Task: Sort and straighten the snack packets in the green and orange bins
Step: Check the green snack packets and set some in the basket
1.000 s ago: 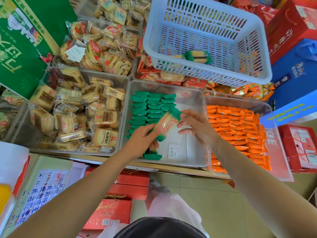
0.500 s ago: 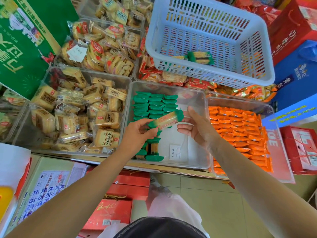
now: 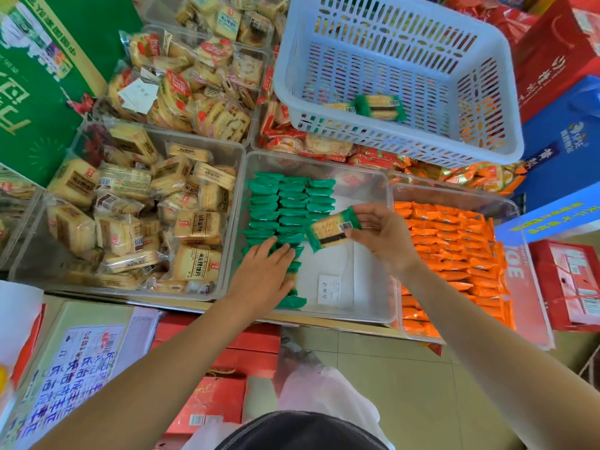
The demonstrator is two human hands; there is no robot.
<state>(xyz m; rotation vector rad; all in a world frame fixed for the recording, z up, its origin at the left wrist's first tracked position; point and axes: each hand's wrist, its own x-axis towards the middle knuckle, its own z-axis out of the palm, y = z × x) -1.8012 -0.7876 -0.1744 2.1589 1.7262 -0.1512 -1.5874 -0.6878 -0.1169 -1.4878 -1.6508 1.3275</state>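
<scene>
A clear bin [image 3: 373, 186] holds rows of green snack packets [image 3: 289, 199] stacked on edge along its left side. My right hand [image 3: 380, 235] pinches one green packet [image 3: 334, 230] by its right end, held flat above the bin's middle. My left hand [image 3: 266, 271] lies with straight fingers pressing on the near end of the green rows. To the right, another clear bin [image 3: 454, 193] is filled with neat rows of orange packets [image 3: 454, 248]. A white price card [image 3: 329, 289] lies on the green bin's bare floor.
A pale blue slotted basket [image 3: 406, 138] sits behind the bins with a green packet [image 3: 380, 107] inside. Clear bins of beige biscuit packs [image 3: 139, 216] fill the left. Red boxes [image 3: 571, 287] stand at right and below the shelf edge; a green carton [image 3: 48, 76] at far left.
My left hand let go of the green packet and dropped onto the rows in the bin. My right hand now holds the packet alone, turned flat with its barcode up.
</scene>
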